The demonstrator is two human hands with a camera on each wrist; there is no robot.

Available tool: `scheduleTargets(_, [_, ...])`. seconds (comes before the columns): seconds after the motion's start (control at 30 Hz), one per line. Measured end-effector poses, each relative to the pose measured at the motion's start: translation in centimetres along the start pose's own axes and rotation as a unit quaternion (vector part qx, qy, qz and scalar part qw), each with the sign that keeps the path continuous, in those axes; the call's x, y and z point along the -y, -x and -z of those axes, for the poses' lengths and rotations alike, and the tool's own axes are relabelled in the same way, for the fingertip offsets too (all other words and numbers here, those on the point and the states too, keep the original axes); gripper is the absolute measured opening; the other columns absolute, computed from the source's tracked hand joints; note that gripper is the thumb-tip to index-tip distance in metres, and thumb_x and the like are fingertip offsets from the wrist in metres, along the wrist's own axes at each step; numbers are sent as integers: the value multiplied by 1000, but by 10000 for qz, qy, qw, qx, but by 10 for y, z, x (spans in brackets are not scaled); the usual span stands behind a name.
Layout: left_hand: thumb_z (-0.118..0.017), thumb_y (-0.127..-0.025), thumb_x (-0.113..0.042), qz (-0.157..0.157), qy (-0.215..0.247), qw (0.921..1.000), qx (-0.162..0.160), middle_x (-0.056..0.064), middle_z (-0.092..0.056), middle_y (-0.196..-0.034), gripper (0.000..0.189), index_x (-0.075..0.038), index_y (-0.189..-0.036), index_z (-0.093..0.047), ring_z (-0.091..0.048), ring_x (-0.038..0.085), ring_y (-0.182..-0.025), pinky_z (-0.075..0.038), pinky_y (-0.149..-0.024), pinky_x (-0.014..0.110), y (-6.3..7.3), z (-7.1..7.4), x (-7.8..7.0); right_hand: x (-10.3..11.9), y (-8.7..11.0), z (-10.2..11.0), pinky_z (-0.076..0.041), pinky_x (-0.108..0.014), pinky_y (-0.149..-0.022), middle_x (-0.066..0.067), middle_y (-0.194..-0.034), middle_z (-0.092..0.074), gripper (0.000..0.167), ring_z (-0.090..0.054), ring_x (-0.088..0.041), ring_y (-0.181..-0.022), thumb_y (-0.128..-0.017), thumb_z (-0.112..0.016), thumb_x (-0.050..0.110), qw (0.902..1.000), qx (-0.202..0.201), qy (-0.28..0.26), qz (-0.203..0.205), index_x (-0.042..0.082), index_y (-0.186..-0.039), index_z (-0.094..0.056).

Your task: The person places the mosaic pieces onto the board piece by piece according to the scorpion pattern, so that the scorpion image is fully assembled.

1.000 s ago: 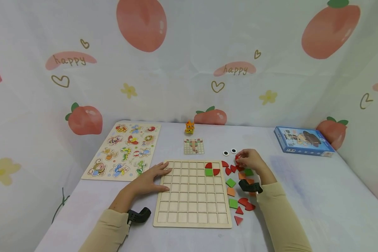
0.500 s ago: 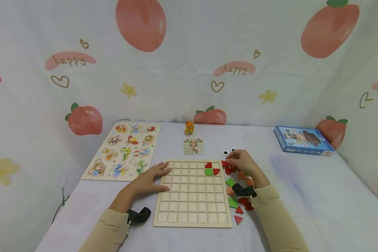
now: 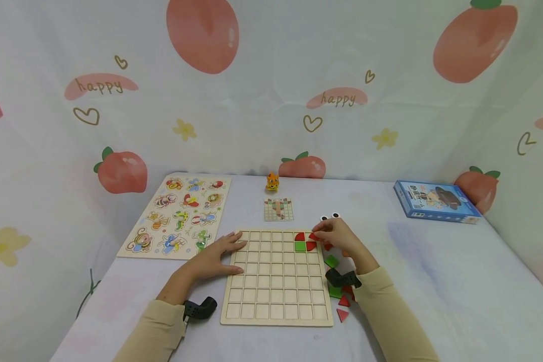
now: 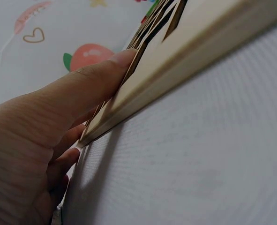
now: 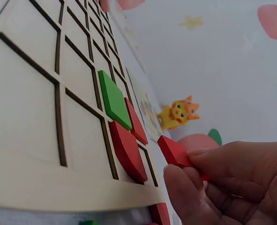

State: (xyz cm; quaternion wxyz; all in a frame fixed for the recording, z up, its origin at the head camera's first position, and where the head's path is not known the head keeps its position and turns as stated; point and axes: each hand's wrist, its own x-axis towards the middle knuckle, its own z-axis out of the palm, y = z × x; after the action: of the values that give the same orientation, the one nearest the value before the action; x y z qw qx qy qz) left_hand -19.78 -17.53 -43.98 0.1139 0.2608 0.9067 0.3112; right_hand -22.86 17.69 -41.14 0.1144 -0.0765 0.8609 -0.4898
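My right hand pinches a red tile between thumb and fingertips, over the top right corner of a wooden grid board. Three tiles sit in that corner's cells: a green square, a red quarter-round tile above it and another red one to its right. My left hand rests at the board's left edge with its fingers spread. In the left wrist view its thumb lies on the board's top face.
Loose tiles lie right of the board, including a green square and a red triangle, some hidden by my right arm. Behind stand a pattern card and toy figure. An insect puzzle is left, a blue box right.
My right hand has moved left from the loose tiles to the board's top right corner, carrying the red tile. The left hand has stayed in place.
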Motion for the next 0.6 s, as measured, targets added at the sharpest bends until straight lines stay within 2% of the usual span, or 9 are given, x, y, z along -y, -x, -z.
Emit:
scheduleTargets(0.13, [-72, -76, -48, 60, 35, 10000, 1, 3, -25, -155, 75, -16, -139, -46, -14, 33, -144, -19, -113, 57, 1, 1, -1, 1, 0, -4, -56, -28, -66, -20, -98, -67, 24, -66, -14, -72, -92, -57, 10, 9998, 195, 41, 52, -7, -106, -65])
scheduleTargets(0.3, [-72, -76, -47, 38, 55, 10000, -6, 3, -25, -155, 75, -16, -138, -47, -14, 33, -144, -19, -113, 57, 1, 2, -2, 6, 5, -8, -55, -26, -60, -15, -89, -67, 18, -65, -14, -67, -90, -60, 11, 9982, 493, -65, 323, -5, -97, -67])
scheduleTargets(0.4, [-72, -76, -46, -34, 55, 10000, -12, 5, -26, -154, 74, -14, -138, -47, -15, 34, -144, -20, -113, 57, 1, 2, -2, 9, 7, -12, -57, -27, -63, -13, -86, -66, 16, -65, -11, -68, -88, -62, 10, 9971, 635, -206, 367, -5, -93, -66])
scheduleTargets(0.53, [-72, -76, -46, -64, 80, 9999, -15, 6, -26, -154, 74, -13, -138, -48, -15, 35, -143, -20, -112, 57, 1, 1, -2, 12, 5, -19, -57, -28, -64, -14, -86, -65, 13, -64, -11, -68, -87, -62, 6, 9977, 643, -170, 165, -6, -92, -65])
scheduleTargets(0.6, [-72, -76, -46, -57, 92, 9999, -12, 6, -26, -154, 74, -13, -138, -47, -15, 35, -143, -19, -112, 58, 1, 1, -2, 11, 3, -22, -57, -28, -64, -16, -86, -65, 14, -65, -13, -68, -87, -62, 5, 9976, 654, -84, 201, -8, -91, -63])
